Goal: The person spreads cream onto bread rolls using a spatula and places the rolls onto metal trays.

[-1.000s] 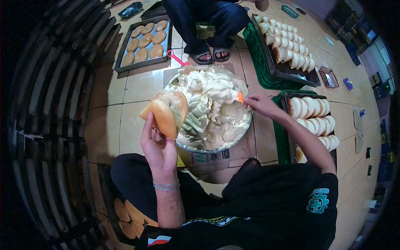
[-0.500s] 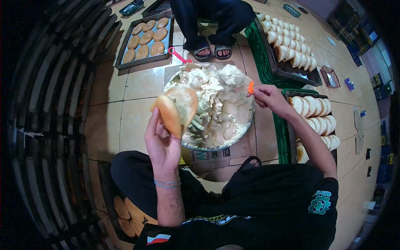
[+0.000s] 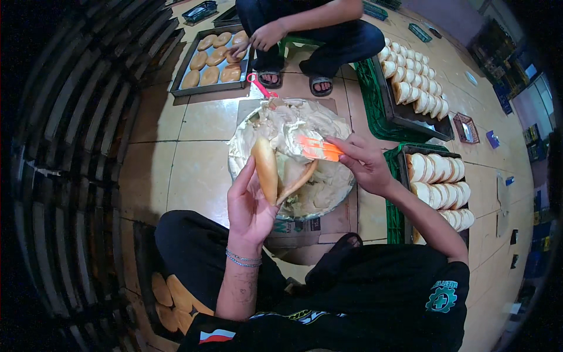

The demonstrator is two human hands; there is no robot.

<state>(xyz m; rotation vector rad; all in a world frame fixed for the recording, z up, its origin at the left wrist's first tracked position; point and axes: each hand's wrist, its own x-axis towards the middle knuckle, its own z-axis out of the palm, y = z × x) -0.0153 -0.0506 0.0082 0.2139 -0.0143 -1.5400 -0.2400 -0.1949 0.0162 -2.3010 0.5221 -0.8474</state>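
Left hand [image 3: 249,202], palm up, fingers gripping a split bun [image 3: 271,174]; right hand [image 3: 360,161] pinches an orange spatula [image 3: 316,149], blade tip indistinct against cream bowl [image 3: 328,202].

Split golden-brown bun [image 3: 271,173], long and oval, opened along one side like a hinge, pale inside facing right, held upright over a wide round bowl of cream [image 3: 328,193] on the floor. Orange spatula [image 3: 318,149], flat-bladed, lying level just right of the bun, over the pale, lumpy cream.
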